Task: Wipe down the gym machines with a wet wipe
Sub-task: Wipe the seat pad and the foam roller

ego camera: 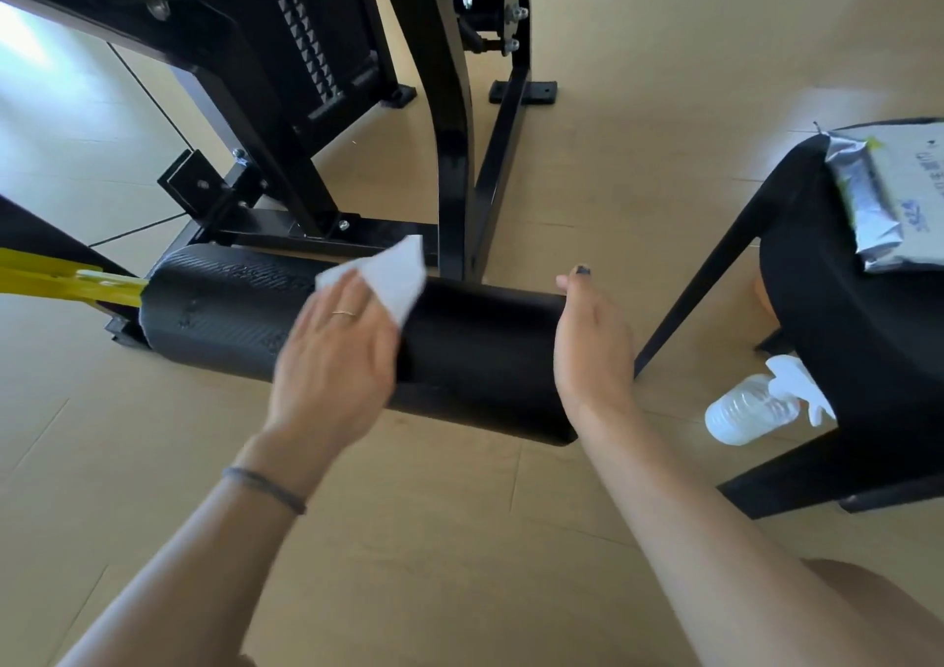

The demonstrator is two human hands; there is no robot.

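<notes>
In the head view, a black padded roller (352,344) of the gym machine lies low across the middle of the frame, running from centre left to lower right. The left hand (334,355) lies flat on the roller's middle with fingers extended, pressing a white wet wipe (391,273) against the pad; the wipe's free corner sticks up above the fingertips. A thin ring shows on one finger and a dark band circles the left wrist. The right hand (592,344) rests against the roller's right end, fingers straight and relaxed, thumb up, holding nothing.

Behind the roller, in the upper half of the frame, stands the machine's black steel frame (454,155) with bolted brackets and feet on the tan floor (459,539). A yellow bar (66,281) enters from the left edge and meets the roller's left end.

At the right edge stands a black stool (838,319); a silvery wipe packet (868,196) lies on its top. A clear spray bottle (756,411) with a white trigger head lies on the floor just beside the stool's base. A bare knee shows in the lower right corner.
</notes>
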